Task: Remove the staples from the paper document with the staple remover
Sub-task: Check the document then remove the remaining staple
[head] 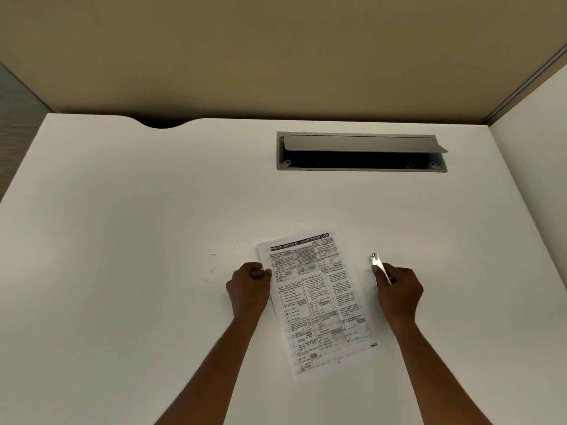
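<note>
Metal staple remover (380, 268), silver, clasped in right hand (399, 289), fingers curled round handle, tip toward 11 o'clock, at 3 o'clock of paper document (319, 305), apart from it. Left hand (248, 286) fisted, thumb against sheet's 9 o'clock edge (pinch or mere contact: cannot tell). Document flat on white desk (153, 210), printed tables up, top skewed toward 11 o'clock. Loose staples (212, 268) at 9 o'clock of left hand.

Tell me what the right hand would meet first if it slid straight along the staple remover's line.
Probably bare desk, passing right of the paper, until the grey cable hatch; the angle is hard to judge.
</note>
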### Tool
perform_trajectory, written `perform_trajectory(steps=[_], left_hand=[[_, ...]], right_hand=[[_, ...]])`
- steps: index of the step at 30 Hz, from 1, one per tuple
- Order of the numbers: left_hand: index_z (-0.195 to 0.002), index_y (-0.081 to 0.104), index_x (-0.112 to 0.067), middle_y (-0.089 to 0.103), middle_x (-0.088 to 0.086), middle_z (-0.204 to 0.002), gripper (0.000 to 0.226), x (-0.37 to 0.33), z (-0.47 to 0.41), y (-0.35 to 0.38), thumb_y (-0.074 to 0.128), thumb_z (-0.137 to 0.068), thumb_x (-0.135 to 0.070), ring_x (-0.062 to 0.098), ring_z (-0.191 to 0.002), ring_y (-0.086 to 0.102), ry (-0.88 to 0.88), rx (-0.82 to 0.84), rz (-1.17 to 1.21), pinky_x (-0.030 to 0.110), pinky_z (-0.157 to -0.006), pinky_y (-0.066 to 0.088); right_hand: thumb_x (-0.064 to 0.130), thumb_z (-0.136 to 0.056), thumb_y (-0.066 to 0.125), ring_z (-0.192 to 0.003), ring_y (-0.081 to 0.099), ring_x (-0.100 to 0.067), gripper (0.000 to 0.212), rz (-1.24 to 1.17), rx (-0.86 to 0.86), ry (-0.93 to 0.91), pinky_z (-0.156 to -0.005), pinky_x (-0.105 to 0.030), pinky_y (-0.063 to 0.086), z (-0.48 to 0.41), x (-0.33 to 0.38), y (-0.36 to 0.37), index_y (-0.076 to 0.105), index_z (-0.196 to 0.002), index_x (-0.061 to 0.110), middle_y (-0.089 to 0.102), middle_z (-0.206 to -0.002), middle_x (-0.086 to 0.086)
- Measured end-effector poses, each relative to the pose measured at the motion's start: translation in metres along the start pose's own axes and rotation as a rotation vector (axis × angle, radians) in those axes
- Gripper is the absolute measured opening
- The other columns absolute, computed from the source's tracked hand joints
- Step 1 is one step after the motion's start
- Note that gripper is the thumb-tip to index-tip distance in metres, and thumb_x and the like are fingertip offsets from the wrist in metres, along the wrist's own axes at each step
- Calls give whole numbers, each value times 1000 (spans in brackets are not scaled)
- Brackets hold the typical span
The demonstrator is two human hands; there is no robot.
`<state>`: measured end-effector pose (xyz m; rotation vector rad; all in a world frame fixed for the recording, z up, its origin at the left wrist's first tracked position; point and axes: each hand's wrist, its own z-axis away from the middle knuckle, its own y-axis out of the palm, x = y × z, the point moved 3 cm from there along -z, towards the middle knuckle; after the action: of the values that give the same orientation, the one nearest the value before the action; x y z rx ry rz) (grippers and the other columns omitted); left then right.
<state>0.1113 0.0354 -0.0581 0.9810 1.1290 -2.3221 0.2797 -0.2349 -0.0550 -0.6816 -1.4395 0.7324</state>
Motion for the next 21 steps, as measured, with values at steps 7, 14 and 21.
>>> perform_trajectory(steps=[7,14,21], left_hand=[[-103,77,-11,79,7,-91,12,-3,-5,3,73,-91,-12,31,-93,72,-2,-5,17,43,-94,58],[-109,75,-15,76,-4,-88,19,-9,-16,1,76,-92,-22,24,-97,71,24,31,24,44,-102,52],[-120,72,-16,72,-16,-93,31,-1,18,11,75,-90,-9,-13,-66,64,215,50,-19,-2,-70,42]], right_hand=[[17,-96,65,-81,56,-39,20,98,-10,-31,-72,-34,41,6,-8,6,73,-91,0,55,-85,-17],[18,-96,64,-99,56,-40,29,145,-103,-95,-83,-49,50,20,9,-2,67,-117,-1,61,-108,-22],[20,-90,71,-109,60,-36,34,266,108,-413,-90,-48,54,59,37,26,67,-119,3,65,-114,-18]])
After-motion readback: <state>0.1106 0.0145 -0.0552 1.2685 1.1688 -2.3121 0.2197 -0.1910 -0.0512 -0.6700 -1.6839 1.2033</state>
